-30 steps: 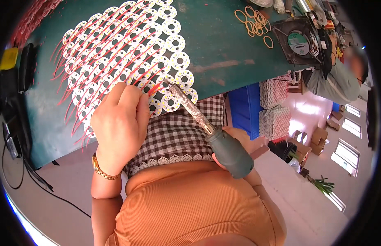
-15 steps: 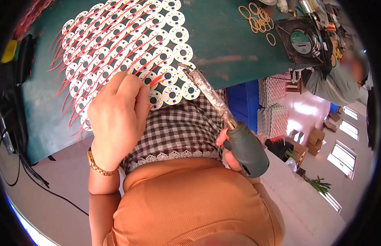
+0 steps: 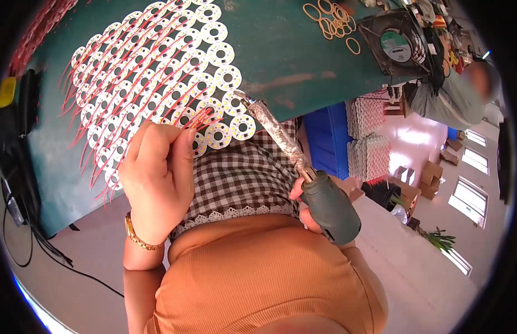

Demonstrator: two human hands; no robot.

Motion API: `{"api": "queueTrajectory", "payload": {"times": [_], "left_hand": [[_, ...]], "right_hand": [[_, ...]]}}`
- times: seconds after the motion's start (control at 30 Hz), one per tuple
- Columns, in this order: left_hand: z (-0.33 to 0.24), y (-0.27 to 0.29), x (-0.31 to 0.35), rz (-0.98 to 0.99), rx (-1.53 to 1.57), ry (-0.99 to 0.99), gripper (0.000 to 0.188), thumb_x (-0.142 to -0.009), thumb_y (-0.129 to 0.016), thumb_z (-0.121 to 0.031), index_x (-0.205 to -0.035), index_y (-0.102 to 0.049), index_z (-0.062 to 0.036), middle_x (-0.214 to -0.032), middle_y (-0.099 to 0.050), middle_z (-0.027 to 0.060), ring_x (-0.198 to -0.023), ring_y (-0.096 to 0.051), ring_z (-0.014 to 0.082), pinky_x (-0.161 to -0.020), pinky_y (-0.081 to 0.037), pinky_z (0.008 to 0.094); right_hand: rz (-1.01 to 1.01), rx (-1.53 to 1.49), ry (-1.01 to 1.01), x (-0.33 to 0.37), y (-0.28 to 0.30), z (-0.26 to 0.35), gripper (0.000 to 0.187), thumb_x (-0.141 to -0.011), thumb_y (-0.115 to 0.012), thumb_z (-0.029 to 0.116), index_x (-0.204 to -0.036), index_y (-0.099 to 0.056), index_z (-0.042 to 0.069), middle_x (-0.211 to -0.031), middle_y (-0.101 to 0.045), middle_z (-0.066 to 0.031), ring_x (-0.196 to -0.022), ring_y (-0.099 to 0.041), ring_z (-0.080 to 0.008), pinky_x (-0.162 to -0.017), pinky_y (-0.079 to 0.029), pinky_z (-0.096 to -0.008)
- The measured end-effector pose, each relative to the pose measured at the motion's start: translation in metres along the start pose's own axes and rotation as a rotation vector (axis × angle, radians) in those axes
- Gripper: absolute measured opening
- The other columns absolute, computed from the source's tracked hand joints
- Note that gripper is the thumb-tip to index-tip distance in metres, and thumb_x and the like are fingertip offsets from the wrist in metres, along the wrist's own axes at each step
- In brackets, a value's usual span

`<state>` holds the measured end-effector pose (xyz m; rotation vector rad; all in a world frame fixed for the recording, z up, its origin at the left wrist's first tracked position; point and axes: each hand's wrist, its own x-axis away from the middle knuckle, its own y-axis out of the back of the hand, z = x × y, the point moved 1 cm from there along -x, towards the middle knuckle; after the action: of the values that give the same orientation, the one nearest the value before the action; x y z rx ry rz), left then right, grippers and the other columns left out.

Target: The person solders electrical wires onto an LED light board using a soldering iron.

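- Discs [image 3: 218, 136]: flat white rings with dark centres and small yellow dots, laid edge to edge in slanting rows on the table [image 3: 292, 61], near the person's body.
- Table: smooth dark green, marked by a pale brownish scuff.
- Wires [image 3: 201, 118]: thin, red, lying in lines across the discs, loose ends past their left edge.
- Left hand [image 3: 158, 172]: thumb and fingers pinched together on wires, above the nearest discs.
- Right hand [image 3: 304, 209]: well apart from the left, wrapped round the iron's [image 3: 332, 209] handle, which hides most of it.
- Iron: matt grey-green grip, crusted silvery barrel; its tip is over the right-hand discs, contact unclear.
- Apron [image 3: 236, 181]: brown-and-white check, lace edge.
- Bands [image 3: 332, 25]: tan loops, heaped beside a square black fan [image 3: 396, 45].
- Cartons [image 3: 431, 178]: brown cardboard, contents too small to tell.
- Blue bin [image 3: 325, 136]: partly covered by the table; inside hidden.
- Red bundle [image 3: 38, 36]: cut off by the dark rim.
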<state>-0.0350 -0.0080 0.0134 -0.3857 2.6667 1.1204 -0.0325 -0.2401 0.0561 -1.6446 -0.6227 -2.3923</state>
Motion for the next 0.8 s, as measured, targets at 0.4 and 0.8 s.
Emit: {"api": "queueTrajectory", "payload": {"times": [0.4,0.8], "left_hand": [[0.003,-0.013,0.002,0.009,-0.078,0.019,0.012,-0.088,-0.068,-0.001,-0.082,-0.058,-0.0038,-0.067,-0.052,0.0065,-0.05,-0.047,0.0188,-0.046,-0.036,0.0318],[0.003,-0.015,0.008,-0.009,-0.118,0.024,0.012,-0.085,-0.07,-0.001,-0.082,-0.058,-0.0051,-0.068,-0.053,0.0077,-0.05,-0.05,0.0238,-0.046,-0.037,0.0356]], "right_hand": [[-0.218,-0.067,0.073,-0.032,0.012,-0.052,0.037,-0.09,-0.067,0.041,-0.077,-0.064,0.007,-0.056,-0.049,-0.0002,-0.039,-0.041,-0.0092,-0.036,-0.03,-0.0278],[-0.132,0.49,1.134,-0.068,0.023,-0.095,0.04,-0.07,-0.083,0.02,-0.101,-0.066,0.002,-0.084,-0.072,-0.0097,-0.074,-0.072,-0.0263,-0.066,-0.055,-0.0357]]}}
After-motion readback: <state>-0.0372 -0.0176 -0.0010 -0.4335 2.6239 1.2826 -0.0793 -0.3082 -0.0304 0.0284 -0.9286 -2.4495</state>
